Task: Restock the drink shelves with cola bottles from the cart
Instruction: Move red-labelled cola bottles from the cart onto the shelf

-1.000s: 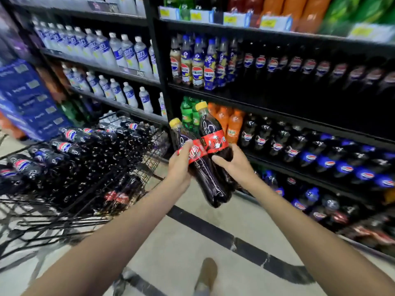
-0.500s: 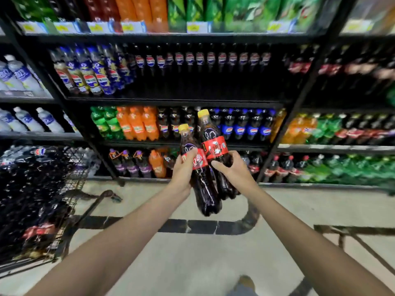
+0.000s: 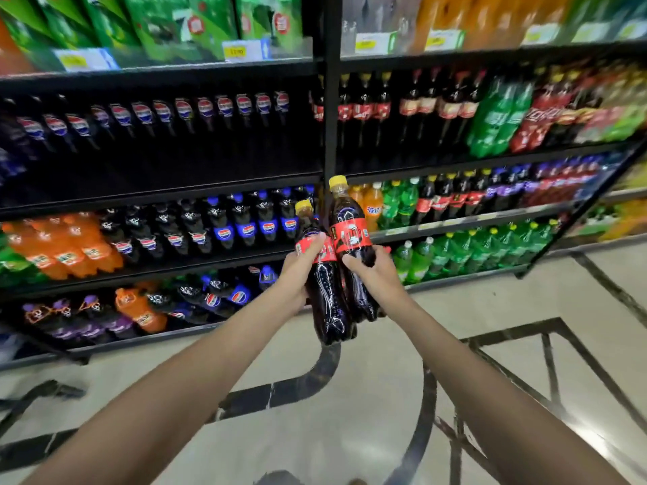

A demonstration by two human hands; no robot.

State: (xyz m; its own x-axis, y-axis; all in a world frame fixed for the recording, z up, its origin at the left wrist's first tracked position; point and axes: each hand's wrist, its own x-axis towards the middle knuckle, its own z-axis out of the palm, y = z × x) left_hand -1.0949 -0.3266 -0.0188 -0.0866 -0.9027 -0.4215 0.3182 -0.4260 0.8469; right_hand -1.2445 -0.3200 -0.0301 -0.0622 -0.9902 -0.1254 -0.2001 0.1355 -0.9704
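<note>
A person's left hand (image 3: 297, 274) grips a yellow-capped cola bottle (image 3: 329, 309) with fingers curled over its red label, while the right hand (image 3: 378, 278) wraps around a second bottle (image 3: 348, 218) just below its label. The two bottles touch side by side, near upright, held in the air above the floor (image 3: 350, 397) and before the shelves (image 3: 329, 134), level with the lower rows.

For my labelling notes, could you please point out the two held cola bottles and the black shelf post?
Left cola bottle (image 3: 327, 302): head view, lower dark body.
Right cola bottle (image 3: 350, 234): head view, red label.
Black shelf post (image 3: 331, 117): head view, upper stretch.
</note>
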